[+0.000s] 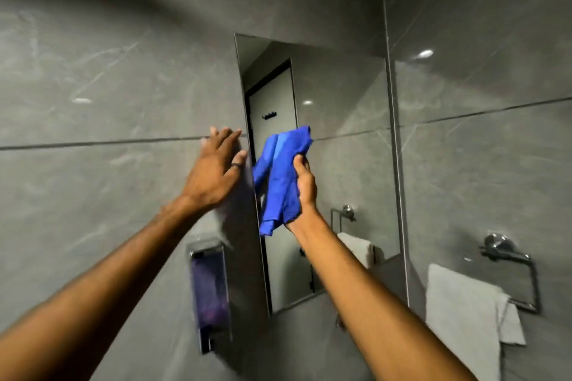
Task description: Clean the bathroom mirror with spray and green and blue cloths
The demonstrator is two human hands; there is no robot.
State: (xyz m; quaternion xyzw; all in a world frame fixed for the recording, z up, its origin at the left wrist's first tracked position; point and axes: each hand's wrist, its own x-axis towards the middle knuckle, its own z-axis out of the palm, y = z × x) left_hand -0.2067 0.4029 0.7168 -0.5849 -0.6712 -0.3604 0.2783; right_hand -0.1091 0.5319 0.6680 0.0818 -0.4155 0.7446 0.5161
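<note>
A tall narrow mirror (340, 164) hangs on the grey tiled wall, seen at a steep angle. My right hand (305, 185) grips a crumpled blue cloth (280, 176) and holds it up against the mirror's left part. My left hand (216, 170), fingers spread, rests flat on the wall tile just beside the mirror's left edge, holding nothing; a dark ring sits on one finger. No green cloth or spray bottle is in view.
A wall-mounted soap dispenser (210, 297) with purple liquid sits below my left hand. At the right, a chrome towel ring (510, 260) holds a white towel (464, 312). The mirror reflects a door, a hook and the same towel.
</note>
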